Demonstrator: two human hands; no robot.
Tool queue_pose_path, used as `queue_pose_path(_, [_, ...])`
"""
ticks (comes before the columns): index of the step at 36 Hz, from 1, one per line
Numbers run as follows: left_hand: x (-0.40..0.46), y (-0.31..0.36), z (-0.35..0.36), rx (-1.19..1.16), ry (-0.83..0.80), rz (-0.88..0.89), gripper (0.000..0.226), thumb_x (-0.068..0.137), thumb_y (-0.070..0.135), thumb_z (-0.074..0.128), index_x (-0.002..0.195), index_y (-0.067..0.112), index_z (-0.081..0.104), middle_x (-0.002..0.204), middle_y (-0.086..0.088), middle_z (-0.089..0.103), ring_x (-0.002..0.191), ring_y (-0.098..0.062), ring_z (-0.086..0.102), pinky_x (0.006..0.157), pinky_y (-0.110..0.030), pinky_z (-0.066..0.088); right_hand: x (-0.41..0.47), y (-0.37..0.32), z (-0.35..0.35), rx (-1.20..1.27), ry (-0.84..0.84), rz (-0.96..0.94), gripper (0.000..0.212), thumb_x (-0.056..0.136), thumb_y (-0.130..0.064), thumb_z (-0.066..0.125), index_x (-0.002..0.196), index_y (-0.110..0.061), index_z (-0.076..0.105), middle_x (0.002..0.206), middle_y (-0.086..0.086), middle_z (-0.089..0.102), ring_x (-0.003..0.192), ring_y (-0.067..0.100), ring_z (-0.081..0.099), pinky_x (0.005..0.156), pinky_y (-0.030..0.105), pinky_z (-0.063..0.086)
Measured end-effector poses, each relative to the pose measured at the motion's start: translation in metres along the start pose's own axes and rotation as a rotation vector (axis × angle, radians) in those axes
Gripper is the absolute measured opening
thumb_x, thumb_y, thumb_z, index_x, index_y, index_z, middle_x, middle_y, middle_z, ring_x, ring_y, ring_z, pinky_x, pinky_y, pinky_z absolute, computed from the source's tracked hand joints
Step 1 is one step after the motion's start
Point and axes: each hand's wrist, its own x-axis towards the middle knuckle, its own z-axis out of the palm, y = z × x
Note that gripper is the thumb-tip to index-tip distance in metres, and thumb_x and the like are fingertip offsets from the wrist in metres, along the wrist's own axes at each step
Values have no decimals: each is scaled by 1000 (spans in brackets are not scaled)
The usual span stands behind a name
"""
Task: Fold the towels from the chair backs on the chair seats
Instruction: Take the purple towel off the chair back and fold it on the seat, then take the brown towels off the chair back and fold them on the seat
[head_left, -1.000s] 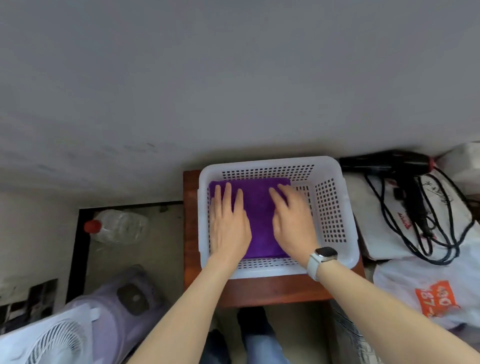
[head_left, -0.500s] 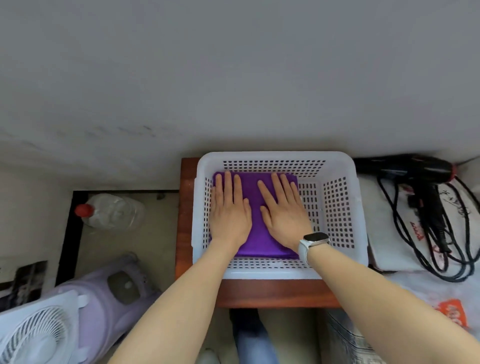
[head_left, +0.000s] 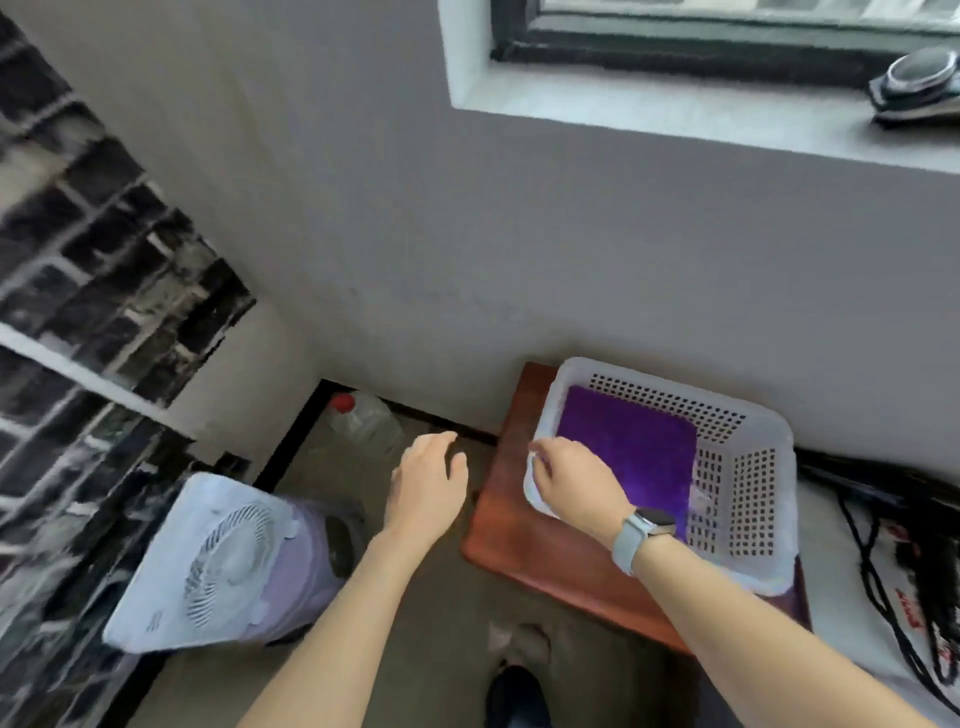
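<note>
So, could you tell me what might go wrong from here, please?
The white perforated plastic basket sits near the reddish wooden stool's edge; a tug from the right hand at its rim could tip it, spilling the folded purple towel. The left hand hangs over the floor, near the clear red-capped bottle.

No legible text is found. Red print on the white bag (head_left: 878, 597) at the right edge is too blurred to be read.

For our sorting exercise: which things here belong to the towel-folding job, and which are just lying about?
Job: purple towel; white basket holding it; right hand on the basket rim; left hand.

Lying about: fan; bottle; black cables; watch.
</note>
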Motion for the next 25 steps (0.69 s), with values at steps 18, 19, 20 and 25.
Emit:
queue_pose_path(18, [-537,-228,-123,-62,618,-771,27,92,16,46,114,11,60,115,-10,64,108,-27,57,93,-31,40,-336,-315,193,-169,-549,-862,17,90,-15,39,80,-20,52,101,12,66,93,33,58,75,33,43])
queue_pose_path(19, [-565,-234,-123,-68,649,-807,26,91,14,47,111,9,62,112,-12,65,106,-28,58,93,-33,42,-356,-326,205,-174,-562,-900,20,91,-17,39,94,-18,59,108,10,66,100,33,58,81,34,45])
queue_pose_path(20, [-592,-240,-123,-79,683,-845,24,90,13,48,108,7,63,108,-14,65,104,-29,59,91,-35,44,-375,-337,217,-192,-584,-944,27,92,-19,38,107,-17,60,114,8,65,106,32,58,87,34,46])
queue_pose_path(25, [-705,-263,-114,-149,863,-1055,25,88,11,50,109,8,64,109,-14,65,102,-30,60,90,-37,45,-457,-388,270,-286,-745,-1122,30,93,-21,38,115,-19,59,120,6,63,108,28,58,92,35,47])
